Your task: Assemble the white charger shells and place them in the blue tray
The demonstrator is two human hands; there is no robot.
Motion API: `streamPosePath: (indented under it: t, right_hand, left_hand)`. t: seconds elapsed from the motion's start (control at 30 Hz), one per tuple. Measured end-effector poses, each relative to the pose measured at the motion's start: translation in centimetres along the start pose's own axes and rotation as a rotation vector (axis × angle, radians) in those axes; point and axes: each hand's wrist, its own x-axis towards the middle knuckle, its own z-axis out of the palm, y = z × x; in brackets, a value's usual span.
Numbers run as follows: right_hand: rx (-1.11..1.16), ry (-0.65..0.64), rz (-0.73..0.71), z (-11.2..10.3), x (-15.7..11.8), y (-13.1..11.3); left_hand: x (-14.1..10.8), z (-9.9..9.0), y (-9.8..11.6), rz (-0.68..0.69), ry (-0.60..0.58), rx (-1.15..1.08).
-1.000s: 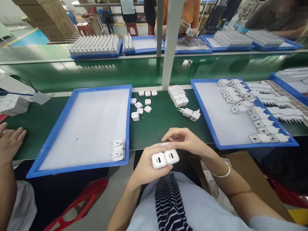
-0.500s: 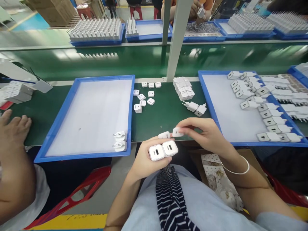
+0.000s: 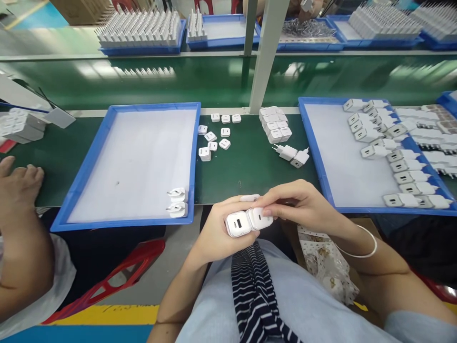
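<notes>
My left hand [image 3: 217, 231] is closed around two white USB chargers held side by side. The near charger [image 3: 236, 226] shows a dark slot in its end face. Against the end of the other charger lies a small white end cover [image 3: 260, 219] with a short slot, pinched by the thumb and fingers of my right hand [image 3: 300, 205]. Another white cover [image 3: 250, 197] sticks out above the left fingers. Several loose covers [image 3: 225, 132] lie on the green bench, left of a block of white pieces [image 3: 274, 124] and two plug chargers [image 3: 293, 155].
On the left, a blue tray [image 3: 197, 157] with white lining bears two plug pieces [image 3: 177, 202]. The right blue tray [image 3: 323, 176] holds several chargers [image 3: 407, 177]. A post [image 3: 264, 62] rises at the bench's back. A co-worker's hand [image 3: 21, 183] rests at far left.
My right hand has brought the small cover down and left onto the end face of the far charger, hiding its slot. The view has tilted slightly downward.
</notes>
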Motion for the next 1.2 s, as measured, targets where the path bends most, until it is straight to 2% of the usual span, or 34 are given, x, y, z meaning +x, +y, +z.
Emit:
streamPosePath:
  t: [0.2, 0.53, 0.8, 1.2]
  right_hand:
    - [0.145, 0.017, 0.123, 0.05, -0.14, -0.2]
    - [-0.01, 0.003, 0.074, 0.1, -0.13, -0.34]
    - [-0.073, -0.024, 0.126, 0.07, -0.25, -0.46]
    - [-0.053, -0.038, 0.209, 0.04, -0.32, -0.46]
  left_hand:
    - [0.04, 0.09, 0.0, 0.013, 0.001, 0.01]
    - [0.0, 0.14, -0.18, -0.014, -0.011, 0.032]
    - [0.0, 0.37, -0.13, -0.02, -0.014, 0.041]
    - [0.14, 0.38, 0.24, -0.049, -0.071, 0.061]
